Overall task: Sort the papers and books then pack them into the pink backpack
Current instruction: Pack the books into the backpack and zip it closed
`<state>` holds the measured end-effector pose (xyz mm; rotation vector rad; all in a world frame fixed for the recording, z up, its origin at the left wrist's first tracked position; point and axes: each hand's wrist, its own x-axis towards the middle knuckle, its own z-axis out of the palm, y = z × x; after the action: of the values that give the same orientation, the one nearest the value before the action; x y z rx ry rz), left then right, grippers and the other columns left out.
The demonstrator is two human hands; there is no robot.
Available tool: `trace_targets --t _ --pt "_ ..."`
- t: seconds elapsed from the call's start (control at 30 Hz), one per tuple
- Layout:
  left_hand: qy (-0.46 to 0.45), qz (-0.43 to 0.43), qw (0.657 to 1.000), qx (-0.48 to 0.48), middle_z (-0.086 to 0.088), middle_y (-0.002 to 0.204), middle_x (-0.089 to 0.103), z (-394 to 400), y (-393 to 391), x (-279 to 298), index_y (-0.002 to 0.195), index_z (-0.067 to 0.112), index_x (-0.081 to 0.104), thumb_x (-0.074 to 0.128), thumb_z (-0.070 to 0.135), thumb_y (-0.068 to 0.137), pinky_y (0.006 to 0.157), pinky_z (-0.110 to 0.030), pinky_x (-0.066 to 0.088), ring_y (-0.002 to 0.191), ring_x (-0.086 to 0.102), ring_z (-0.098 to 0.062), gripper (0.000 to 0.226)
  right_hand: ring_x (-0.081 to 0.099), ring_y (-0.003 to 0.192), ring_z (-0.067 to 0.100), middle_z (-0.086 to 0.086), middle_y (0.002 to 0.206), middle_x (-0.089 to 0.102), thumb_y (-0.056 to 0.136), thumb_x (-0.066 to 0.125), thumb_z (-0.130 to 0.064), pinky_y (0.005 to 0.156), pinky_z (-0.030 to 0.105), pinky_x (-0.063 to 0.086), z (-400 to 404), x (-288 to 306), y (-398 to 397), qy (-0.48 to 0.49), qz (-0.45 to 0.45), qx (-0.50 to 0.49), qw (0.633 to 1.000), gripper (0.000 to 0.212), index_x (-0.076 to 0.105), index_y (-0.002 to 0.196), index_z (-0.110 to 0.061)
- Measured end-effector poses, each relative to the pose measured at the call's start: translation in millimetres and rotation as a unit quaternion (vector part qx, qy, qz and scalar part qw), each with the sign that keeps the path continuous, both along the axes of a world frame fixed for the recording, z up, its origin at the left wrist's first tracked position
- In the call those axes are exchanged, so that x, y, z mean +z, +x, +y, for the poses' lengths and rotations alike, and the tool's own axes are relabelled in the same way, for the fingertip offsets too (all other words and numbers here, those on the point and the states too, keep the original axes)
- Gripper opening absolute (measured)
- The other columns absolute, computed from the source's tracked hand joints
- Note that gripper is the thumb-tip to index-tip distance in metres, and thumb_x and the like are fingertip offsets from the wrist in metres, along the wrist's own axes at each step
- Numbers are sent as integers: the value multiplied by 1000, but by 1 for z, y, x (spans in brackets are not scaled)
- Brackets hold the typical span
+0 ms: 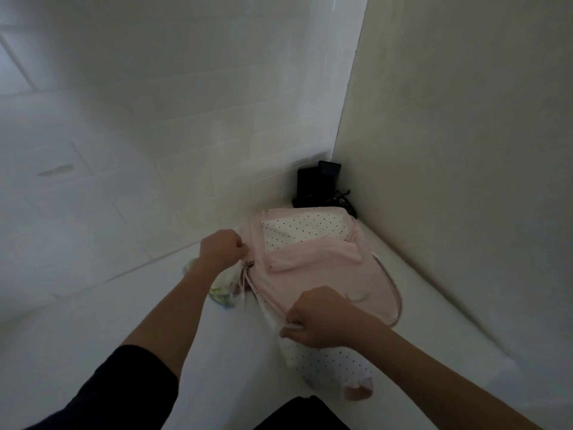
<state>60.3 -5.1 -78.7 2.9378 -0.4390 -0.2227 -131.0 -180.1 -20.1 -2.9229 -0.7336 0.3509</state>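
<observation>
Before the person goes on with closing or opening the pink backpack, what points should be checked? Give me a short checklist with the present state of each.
1. Left hand grips the backpack at its left edge, near the zipper pull: ok.
2. Right hand pinches the near edge of the backpack's fabric: ok.
3. Backpack lies flat on the white surface: ok.
4. Papers and books are inside: cannot tell, the inside is hidden.
5. Colourful item under the left forearm, at the backpack's left side, is clear of the zipper: cannot tell.
6. Black objects in the corner behind the backpack are out of the way: ok.
</observation>
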Motion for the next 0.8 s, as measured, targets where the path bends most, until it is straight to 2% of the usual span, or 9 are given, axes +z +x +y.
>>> trace_targets --t 0.13,0.27,0.37,0.47,0.53,0.6,0.67,0.73,0.8 --pt "60 -56 996 -19 1 66 54 -1 10 8 69 19 65 49 34 83 62 -24 39 71 63 -23 26 24 45 8 -6 48 30 93 48 -48 50 27 23 6 6 7 20 3 -14 1000 56 26 50 -20" --pt "56 -62 996 -19 2 61 50 -4 19 14 61 19 57 47 35 86 61 -25 37 66 59 -23 31 27 45 6 -6 48 33 93 48 -48 48 23 21 7 10 15 43 -1 -2 999 53 32 52 -19" --pt "70 -32 995 -61 2 60 47 -2 22 11 61 17 52 45 40 92 62 -26 40 65 53 -21 39 31 45 9 -3 49 35 93 49 -49 49 26 25 6 5 16 63 50 -18 997 53 33 53 -18" --pt "26 25 995 -88 -1 56 43 10 27 10 54 14 43 47 40 94 61 -27 36 67 51 -22 49 31 45 13 -1 50 34 91 53 -47 51 30 25 5 6 25 124 120 -62 983 53 33 53 -17" --pt "-42 20 996 -72 -9 72 57 17 28 14 68 10 54 46 39 96 65 -29 39 76 55 -25 41 26 43 11 -3 49 29 90 56 -44 49 27 22 5 9 34 194 139 -101 966 52 33 52 -18" --pt "-102 2 993 -58 -17 98 62 22 27 22 99 8 61 45 36 96 81 -35 44 95 57 -29 32 26 40 7 -5 47 30 90 58 -40 44 21 22 8 15 41 283 142 -165 934 50 36 50 -20" --pt "-155 -27 986 -54 -19 116 57 23 23 37 121 10 54 47 32 96 96 -40 41 111 51 -33 34 41 43 7 -2 49 48 91 57 -36 45 16 32 12 28 47 378 110 -245 886 40 53 54 -20" --pt "-229 -91 969 -27 -20 117 53 21 18 60 125 8 50 50 29 95 97 -42 40 110 49 -34 36 60 56 2 -7 63 68 92 55 -38 53 11 44 15 52 60 461 37 -327 824 31 68 68 -23" --pt "-293 -153 944 19 -17 106 52 17 9 90 112 6 52 51 30 94 89 -39 40 100 49 -30 30 64 59 -5 -15 65 70 91 56 -42 51 6 46 16 86 79 575 -23 -377 726 28 68 70 -28"
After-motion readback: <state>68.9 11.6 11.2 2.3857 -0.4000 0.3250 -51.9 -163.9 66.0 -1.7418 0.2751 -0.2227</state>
